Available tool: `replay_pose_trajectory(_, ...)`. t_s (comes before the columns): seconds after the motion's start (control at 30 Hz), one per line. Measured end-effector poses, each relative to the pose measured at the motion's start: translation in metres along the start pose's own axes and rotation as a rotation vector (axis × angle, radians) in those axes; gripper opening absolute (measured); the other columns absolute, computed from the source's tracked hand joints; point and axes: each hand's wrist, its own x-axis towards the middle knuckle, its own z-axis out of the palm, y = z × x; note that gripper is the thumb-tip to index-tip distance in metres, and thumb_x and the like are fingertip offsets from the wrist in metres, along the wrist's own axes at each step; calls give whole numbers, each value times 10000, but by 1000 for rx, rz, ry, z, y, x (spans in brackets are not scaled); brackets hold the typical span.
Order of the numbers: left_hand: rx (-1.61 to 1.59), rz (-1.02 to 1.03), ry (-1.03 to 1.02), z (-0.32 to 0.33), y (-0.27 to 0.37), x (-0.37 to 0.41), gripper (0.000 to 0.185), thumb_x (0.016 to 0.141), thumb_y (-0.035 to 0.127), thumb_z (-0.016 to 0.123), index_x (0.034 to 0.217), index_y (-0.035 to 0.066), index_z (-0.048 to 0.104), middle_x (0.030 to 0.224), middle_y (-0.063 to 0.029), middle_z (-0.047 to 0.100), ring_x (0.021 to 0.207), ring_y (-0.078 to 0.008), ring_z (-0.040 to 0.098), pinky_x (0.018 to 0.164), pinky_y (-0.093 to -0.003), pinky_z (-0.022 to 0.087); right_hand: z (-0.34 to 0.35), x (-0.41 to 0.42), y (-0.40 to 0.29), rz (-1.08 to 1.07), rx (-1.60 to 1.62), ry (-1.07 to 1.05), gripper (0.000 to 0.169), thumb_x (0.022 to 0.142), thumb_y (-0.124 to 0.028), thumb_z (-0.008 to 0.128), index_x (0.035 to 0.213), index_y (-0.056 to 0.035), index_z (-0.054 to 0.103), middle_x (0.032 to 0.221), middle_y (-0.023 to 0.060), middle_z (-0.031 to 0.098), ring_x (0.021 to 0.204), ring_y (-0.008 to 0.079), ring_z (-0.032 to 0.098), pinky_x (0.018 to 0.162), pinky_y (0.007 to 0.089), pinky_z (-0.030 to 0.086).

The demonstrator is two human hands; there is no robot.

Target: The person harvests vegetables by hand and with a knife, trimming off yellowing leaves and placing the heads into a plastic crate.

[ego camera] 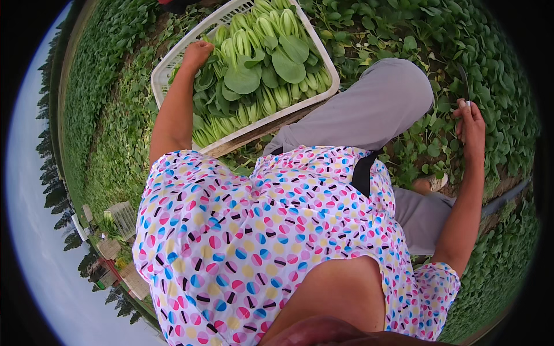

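Note:
A white plastic crate (pixel 333 78) holds rows of green bok choy (pixel 242 73), some with their leaves up and others with pale stems showing. My left hand (pixel 200 52) is at the crate's left side, its fingers curled at the edge of the bok choy; whether they grip a plant does not show. On the far right, my right hand (pixel 471 120) is closed around the handle of a knife. The thin, dark, slightly curved knife blade (pixel 465 82) points away from me, over the leafy plants.
Leafy crop plants (pixel 484 86) grow on both sides. A wooden board (pixel 259 134) lies along the crate's near edge. My bent knee (pixel 398 82) is right of the crate. A dark hose or pipe (pixel 506 200) crosses the ground at right. Another crate (pixel 123 219) stands lower left.

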Motion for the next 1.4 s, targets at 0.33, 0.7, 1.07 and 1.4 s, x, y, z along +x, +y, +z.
replay_pose_trajectory(0.33, -77, 83, 68, 24, -13, 12, 268, 901, 291, 588, 905, 39, 677, 821, -110, 693, 740, -235, 648, 698, -389, 492, 2, -2, -2, -1, -11, -11, 292, 959, -379, 580, 1085, -119, 622, 810, -52, 599, 484, 2, 426, 405, 179, 279)
replay_pose_trajectory(0.7, -655, -129, 264, 9, -7, 0, 183, 946, 176, 562, 1023, 15, 606, 781, -75, 666, 574, -108, 553, 551, -256, 456, 8, 11, -7, -6, 4, -25, 283, 960, -383, 585, 1075, -126, 611, 791, -52, 589, 487, 7, 430, 409, 177, 277)
replay_pose_trajectory(1.07, -484, -894, 1163, -149, -128, -175, 687, 812, 313, 735, 1343, 69, 373, 1272, -184, 494, 1001, -296, 584, 772, -438, 531, -9, 30, 3, -70, 26, -16, 318, 944, -416, 595, 1094, -137, 615, 836, -56, 576, 528, 12, 442, 447, 190, 302)
replay_pose_trajectory(1.4, -835, 18, 382, -19, 22, -34, 206, 929, 268, 636, 907, 66, 667, 808, 11, 653, 702, -81, 597, 596, -225, 434, -24, 30, -15, -78, 79, 38, 274, 933, -391, 605, 985, -122, 603, 756, -45, 563, 456, 36, 440, 411, 210, 313)
